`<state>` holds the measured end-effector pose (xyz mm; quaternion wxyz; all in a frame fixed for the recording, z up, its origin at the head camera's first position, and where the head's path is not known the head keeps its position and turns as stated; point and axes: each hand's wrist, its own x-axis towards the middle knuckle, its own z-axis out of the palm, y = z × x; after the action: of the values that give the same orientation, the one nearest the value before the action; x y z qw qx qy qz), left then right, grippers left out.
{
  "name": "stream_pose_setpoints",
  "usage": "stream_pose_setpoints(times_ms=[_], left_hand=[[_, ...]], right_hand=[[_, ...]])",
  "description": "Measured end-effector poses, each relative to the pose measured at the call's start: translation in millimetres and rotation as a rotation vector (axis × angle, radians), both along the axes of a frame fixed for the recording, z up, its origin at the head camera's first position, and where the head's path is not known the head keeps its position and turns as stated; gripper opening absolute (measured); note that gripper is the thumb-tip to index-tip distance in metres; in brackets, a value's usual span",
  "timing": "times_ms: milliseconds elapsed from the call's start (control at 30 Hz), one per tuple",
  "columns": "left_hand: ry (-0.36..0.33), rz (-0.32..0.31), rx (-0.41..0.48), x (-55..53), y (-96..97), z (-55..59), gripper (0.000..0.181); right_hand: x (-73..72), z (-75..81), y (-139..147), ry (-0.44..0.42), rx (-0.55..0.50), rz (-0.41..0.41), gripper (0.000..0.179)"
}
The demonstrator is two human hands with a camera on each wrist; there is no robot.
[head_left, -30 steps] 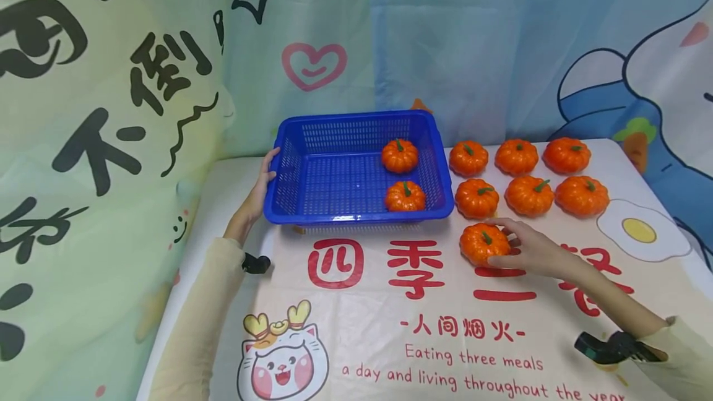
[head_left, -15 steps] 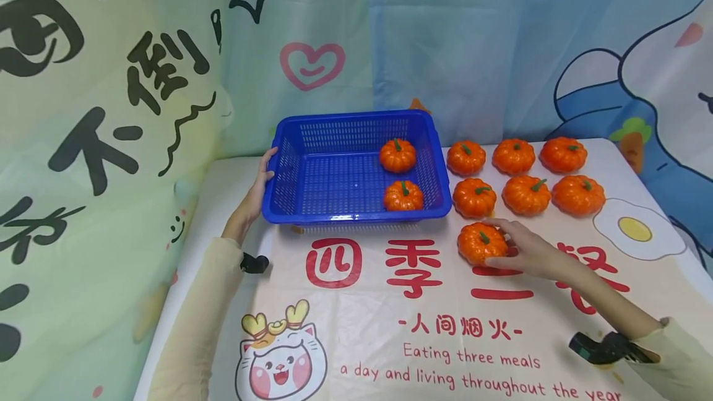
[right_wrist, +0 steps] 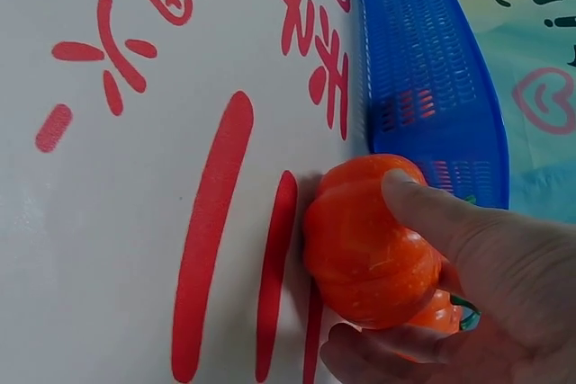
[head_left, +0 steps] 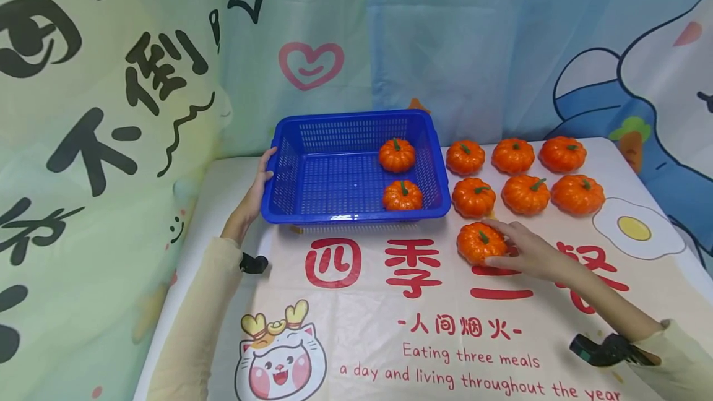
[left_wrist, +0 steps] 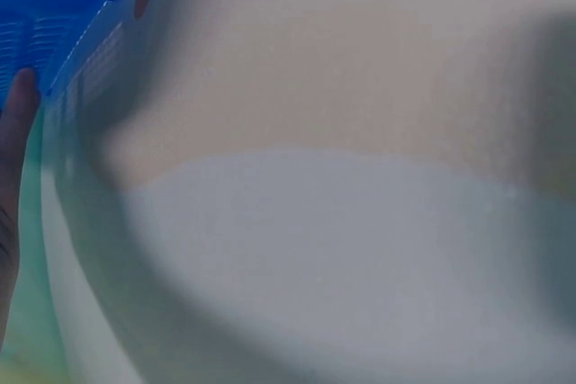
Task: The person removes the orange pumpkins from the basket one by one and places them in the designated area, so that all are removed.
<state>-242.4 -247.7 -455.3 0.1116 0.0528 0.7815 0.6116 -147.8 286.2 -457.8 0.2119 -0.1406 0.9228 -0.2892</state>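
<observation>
At the left end of a blue plastic basket (head_left: 356,218), my left hand (head_left: 256,190) holds the end wall, fingers at the rim. In the left wrist view, one finger (left_wrist: 20,114) lies along the slotted side of the basket. My right hand (head_left: 526,251) grips a small orange pumpkin (head_left: 476,244) with a green stem, just in front of the basket's right corner. Thumb and fingers span this pumpkin (right_wrist: 369,240) in the right wrist view. Inside the basket, two more pumpkins, one at the back (head_left: 397,156) and one at the front (head_left: 402,197), sit along the right side.
Right of the basket, several similar pumpkins stand in two rows, including a near-left one (head_left: 472,198) and a far-right one (head_left: 562,155). A printed cloth (head_left: 356,302) with red lettering covers the table. A printed curtain (head_left: 440,48) hangs close behind the basket.
Both hands keep their places on the basket and the pumpkin. The head view has shifted only slightly.
</observation>
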Motion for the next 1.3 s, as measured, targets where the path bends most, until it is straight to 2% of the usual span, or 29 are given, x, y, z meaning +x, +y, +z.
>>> stream_pose_setpoints(times_ms=[333, 467, 533, 733, 833, 1033, 1300], left_hand=[[-0.015, 0.001, -0.004, 0.6, 0.5, 1.0, 0.058], [-0.014, -0.002, 0.003, 0.8, 0.9, 0.8, 0.058], [-0.013, -0.006, 0.000, 1.0, 0.7, 0.6, 0.058], [-0.011, -0.004, -0.006, 1.4, 0.8, 1.1, 0.058], [-0.012, 0.002, -0.006, 2.0, 1.2, 2.5, 0.058], [-0.011, 0.004, -0.014, 2.7, 0.5, 3.9, 0.058], [-0.007, -0.001, -0.012, 1.7, 1.1, 2.1, 0.057]], right_hand=[[1.2, 3.3, 1.0, -0.027, 0.004, 0.007, 0.093], [1.7, 10.5, 1.7, -0.030, -0.018, 0.016, 0.095], [2.3, 16.4, 2.2, 0.006, -0.032, 0.014, 0.092], [5.9, 35.7, -2.3, 0.215, -0.099, 0.026, 0.074], [10.7, 47.8, -12.1, 0.244, -0.140, 0.041, 0.069], [26.1, 68.1, -37.4, 0.162, -0.198, 0.084, 0.062], [33.9, 78.8, -60.4, 0.069, -0.254, 0.142, 0.064]])
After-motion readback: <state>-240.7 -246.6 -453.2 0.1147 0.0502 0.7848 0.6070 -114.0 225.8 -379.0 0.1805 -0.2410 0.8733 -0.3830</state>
